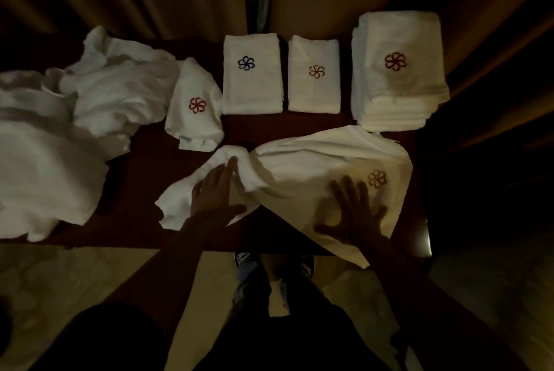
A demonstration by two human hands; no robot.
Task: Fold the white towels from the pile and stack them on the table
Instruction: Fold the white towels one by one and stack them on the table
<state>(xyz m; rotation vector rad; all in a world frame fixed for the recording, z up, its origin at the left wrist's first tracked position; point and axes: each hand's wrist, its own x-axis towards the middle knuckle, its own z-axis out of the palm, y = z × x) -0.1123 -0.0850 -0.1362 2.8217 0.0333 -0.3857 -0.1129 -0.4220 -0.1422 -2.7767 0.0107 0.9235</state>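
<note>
While both grips lie on one towel, the task is judged roughly midway: folded goods exist, and much cloth waits.

Largest first.
- Pile (60, 130): one heap of loose white towels, well out to the left of the left grip (214, 193), reaching the near table edge. The number of pieces inside cannot be counted, since the folds merge. None of it is folded.
- Towel in work (299, 160): one, directly under both grips. It is spread flat at the right end and bunched at the left, with a pale emblem just beyond the right grip (353, 211). Its near edge hangs over the table (135, 178) front. No fold is made yet; this reads as the smoothing step.
- Stack (398, 70): one, beyond the right grip at the far right, with a red emblem on top. It holds many layers, and the edges are too dim to count.
- Folded singles: two, beyond and between the grips. One is the blue-emblem towel (251, 73), the other the orange-emblem towel (313, 73). They sit side by side and are not on the stack. Whether each is one piece cannot be told.
- Small red-emblem towel (195, 106): one, beyond the left grip, rumpled and touching the pile.

Grips: two. The left is flat with fingers straight, pressing the bunched end and holding nothing. The right is wide with fingers splayed, pressing the flat part.

Left to do, by judgement: fold this towel, the rumpled one and the pile.
</note>
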